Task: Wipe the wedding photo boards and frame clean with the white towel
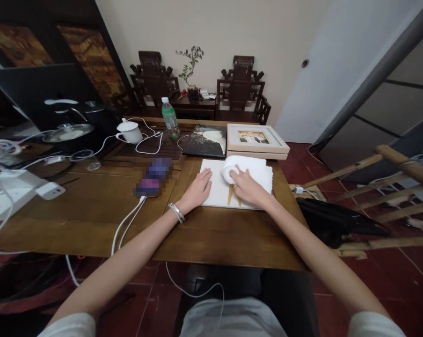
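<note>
A flat white board [217, 193] with tapering gold shapes lies on the wooden table in front of me. My left hand [198, 189] rests on its left edge, fingers stretched out, and a silver bracelet circles the wrist. My right hand [247, 186] is closed on a bunched white cloth [257, 169], pressing it onto the board. The rest of the cloth spreads over the board's right and upper part, hiding much of its face. What the gold shapes belong to is covered by the cloth and hand.
Behind the board lie a dark picture panel [206, 141] and a light wooden picture frame [257, 136]. A green bottle [170, 119], a white lidded cup [130, 132], a phone [153, 177] with cables, a clear plastic cup [88, 160] and a power strip [8, 194] stand leftward.
</note>
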Demonstrator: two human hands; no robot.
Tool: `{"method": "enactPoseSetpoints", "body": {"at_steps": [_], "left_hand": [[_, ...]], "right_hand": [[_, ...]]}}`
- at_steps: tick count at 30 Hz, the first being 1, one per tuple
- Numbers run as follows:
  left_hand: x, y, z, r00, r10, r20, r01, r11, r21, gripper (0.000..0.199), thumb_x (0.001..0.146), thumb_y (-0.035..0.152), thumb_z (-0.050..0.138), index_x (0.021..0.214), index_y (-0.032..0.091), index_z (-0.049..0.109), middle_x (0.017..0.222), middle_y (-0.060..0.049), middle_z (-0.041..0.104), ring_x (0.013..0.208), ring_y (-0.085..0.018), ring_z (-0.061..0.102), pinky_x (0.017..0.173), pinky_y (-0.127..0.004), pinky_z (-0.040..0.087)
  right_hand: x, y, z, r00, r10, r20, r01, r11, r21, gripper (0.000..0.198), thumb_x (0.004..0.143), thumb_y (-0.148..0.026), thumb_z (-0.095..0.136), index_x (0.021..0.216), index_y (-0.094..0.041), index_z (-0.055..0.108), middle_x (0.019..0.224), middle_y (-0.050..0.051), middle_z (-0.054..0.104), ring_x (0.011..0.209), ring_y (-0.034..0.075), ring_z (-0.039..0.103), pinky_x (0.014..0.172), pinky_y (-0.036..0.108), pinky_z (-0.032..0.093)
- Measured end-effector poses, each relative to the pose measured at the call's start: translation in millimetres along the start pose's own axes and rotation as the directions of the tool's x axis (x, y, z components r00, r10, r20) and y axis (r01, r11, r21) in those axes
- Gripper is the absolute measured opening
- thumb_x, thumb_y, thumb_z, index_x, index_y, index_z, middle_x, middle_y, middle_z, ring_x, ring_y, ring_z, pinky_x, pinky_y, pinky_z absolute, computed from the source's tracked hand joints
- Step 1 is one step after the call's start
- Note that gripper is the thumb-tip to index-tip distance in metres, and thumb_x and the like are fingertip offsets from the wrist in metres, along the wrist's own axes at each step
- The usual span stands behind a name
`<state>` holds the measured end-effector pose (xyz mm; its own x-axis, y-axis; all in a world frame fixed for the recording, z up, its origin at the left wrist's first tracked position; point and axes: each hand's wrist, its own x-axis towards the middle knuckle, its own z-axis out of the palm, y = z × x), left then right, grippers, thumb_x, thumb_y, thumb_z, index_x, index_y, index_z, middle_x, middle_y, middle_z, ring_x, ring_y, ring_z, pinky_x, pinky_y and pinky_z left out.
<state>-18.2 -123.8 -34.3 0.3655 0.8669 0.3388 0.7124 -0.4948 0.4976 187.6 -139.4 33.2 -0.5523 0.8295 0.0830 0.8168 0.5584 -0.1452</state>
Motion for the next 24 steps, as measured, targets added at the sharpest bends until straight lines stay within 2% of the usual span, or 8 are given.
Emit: {"method": "enactPoseSetpoints", "body": {"at_steps": [2,4,9,13,17,21,24], "left_hand": [[0.0,0.1,-0.2,1.000,0.004,0.001,-0.004,1.000,0.001,0.045,0.093,0.024,0.033,0.131,0.005,0.047,0.144,-0.019,0.042,0.139,-0.025,0.031,0.115,-0.044,0.024],[0.2,0.0,-0.1,1.000,0.005,0.001,-0.005,1.000,0.005,0.045,0.093,0.024,0.032,0.132,0.006,0.047,0.145,-0.018,0.042,0.139,-0.025,0.032,0.115,-0.046,0.025],[0.7,-0.9,0.9,1.000,0.003,0.002,-0.003,1.000,0.018,0.045,0.093,0.024,0.031,0.132,0.007,0.046,0.144,-0.017,0.043,0.139,-0.025,0.032,0.115,-0.046,0.025],[0.9,-1.0,0.9,1.000,0.000,0.001,0.000,1.000,0.005,0.045,0.093,0.024,0.032,0.132,0.008,0.047,0.145,-0.017,0.042,0.139,-0.025,0.031,0.115,-0.047,0.025],[1.2,-0.4,0.1,1.000,0.002,0.002,-0.002,1.000,0.004,0.045,0.093,0.023,0.032,0.132,0.008,0.046,0.145,-0.017,0.042,0.139,-0.025,0.031,0.115,-0.047,0.025],[0.8,-0.7,-0.2,1.000,0.003,0.005,-0.003,1.000,0.006,0.046,0.093,0.023,0.031,0.132,0.005,0.046,0.145,-0.019,0.041,0.139,-0.025,0.032,0.115,-0.047,0.025],[0.3,-1.5,0.4,1.000,0.009,0.000,-0.009,1.000,-0.014,0.045,0.093,0.024,0.031,0.133,0.008,0.046,0.145,-0.018,0.042,0.139,-0.026,0.032,0.114,-0.049,0.025]], "right_hand": [[-6.4,-14.1,4.1,0.993,-0.107,0.051,0.110,0.992,-0.054,0.048,0.072,0.002,0.035,0.118,-0.006,0.048,0.134,0.027,0.046,0.137,0.038,0.025,0.101,0.062,0.028],[-18.9,-27.2,6.0,0.984,-0.154,0.091,0.162,0.983,-0.081,0.051,0.072,0.003,0.036,0.120,-0.006,0.050,0.142,0.026,0.039,0.139,0.039,0.018,0.102,0.066,0.025],[-57.4,-56.3,4.6,0.971,-0.204,0.123,0.218,0.970,-0.109,0.047,0.075,0.001,0.039,0.118,-0.008,0.056,0.147,0.023,0.035,0.140,0.041,0.014,0.105,0.068,0.020],[-69.9,-66.7,2.6,0.961,-0.224,0.163,0.240,0.967,-0.090,0.043,0.077,-0.004,0.043,0.117,-0.011,0.058,0.147,0.022,0.034,0.139,0.043,0.015,0.104,0.068,0.023],[-55.5,-57.9,2.0,0.965,-0.222,0.142,0.237,0.967,-0.095,0.047,0.076,-0.001,0.040,0.119,-0.011,0.056,0.145,0.021,0.038,0.139,0.039,0.020,0.104,0.066,0.026],[-23.5,-34.6,0.6,0.975,-0.184,0.126,0.196,0.977,-0.087,0.050,0.075,0.000,0.037,0.122,-0.009,0.053,0.142,0.023,0.040,0.138,0.038,0.024,0.103,0.064,0.028],[1.6,-17.4,-0.1,0.982,-0.169,0.083,0.177,0.979,-0.099,0.049,0.076,-0.001,0.038,0.123,-0.006,0.052,0.138,0.025,0.045,0.138,0.036,0.026,0.104,0.061,0.028]]}}
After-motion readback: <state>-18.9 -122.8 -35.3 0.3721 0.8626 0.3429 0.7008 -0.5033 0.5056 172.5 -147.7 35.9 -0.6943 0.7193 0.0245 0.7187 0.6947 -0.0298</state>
